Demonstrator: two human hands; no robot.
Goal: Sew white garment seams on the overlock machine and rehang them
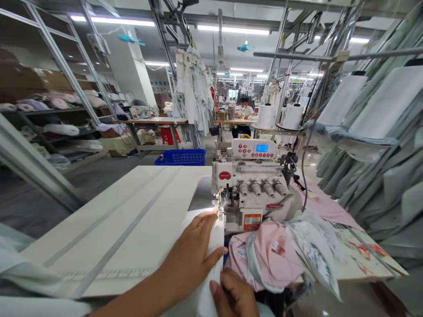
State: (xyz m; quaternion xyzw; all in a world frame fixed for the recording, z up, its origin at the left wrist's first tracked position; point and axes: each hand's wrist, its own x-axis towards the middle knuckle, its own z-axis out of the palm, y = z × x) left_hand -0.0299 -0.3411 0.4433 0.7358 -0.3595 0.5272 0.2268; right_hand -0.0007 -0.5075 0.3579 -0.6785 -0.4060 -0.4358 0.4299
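Observation:
A strip of white fabric (216, 240) runs toward me from the presser foot of an overlock sewing machine (253, 185). My left hand (193, 244) lies on this fabric with its fingers stretched forward, the fingertips close to the lit needle area and the thumb held apart at the fabric's right edge. Nearer to me, my right hand (236, 293) is closed, pinching the edge of the same fabric between thumb and fingers. Where the fabric passes under the foot is hidden by my left fingertips and machine parts.
Pink fabric pieces (274, 255) and pale printed fabric (315, 246) lie right of the machine. A white sewing table (132, 207) extends left. Behind it stands a blue basket (180, 157). Large thread cones (342, 99) stand at right. A person (243, 110) sits farther back.

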